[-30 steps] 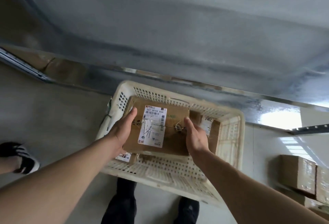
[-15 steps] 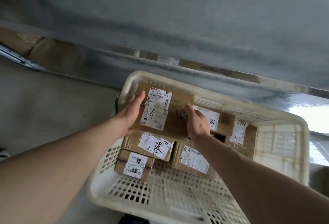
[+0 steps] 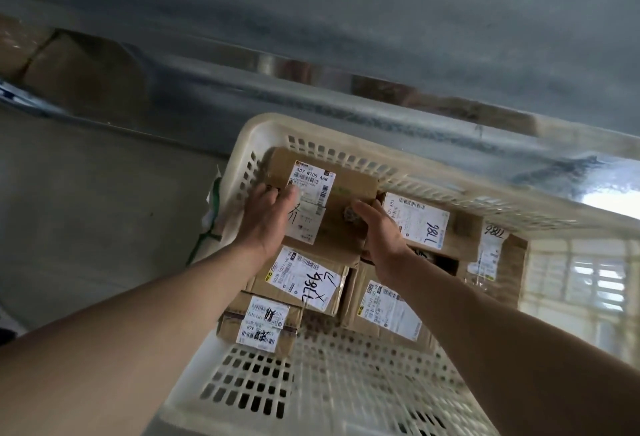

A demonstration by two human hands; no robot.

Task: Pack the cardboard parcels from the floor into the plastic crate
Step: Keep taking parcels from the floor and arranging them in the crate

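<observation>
A cream slotted plastic crate (image 3: 349, 380) fills the lower right of the head view. Several brown cardboard parcels with white labels lie inside it. The labelled parcel (image 3: 341, 186) marked 507 N705 A68 sits in the far left corner against the crate wall. My left hand (image 3: 266, 217) lies flat on its left side over the label. My right hand (image 3: 379, 228) grips its right edge. Another parcel marked 786 (image 3: 420, 224) lies just right of it. Two more labelled parcels (image 3: 304, 280) (image 3: 263, 323) lie nearer me.
A grey metal wall or shelf face (image 3: 346, 37) runs across the top, with a shiny lower rail just behind the crate. Grey concrete floor (image 3: 86, 210) lies to the left. Green strapping (image 3: 211, 224) hangs at the crate's left outer wall.
Both hands carried the labelled parcel down and away into the crate's far left corner. The view closed in on the crate, so more of the packed parcels show.
</observation>
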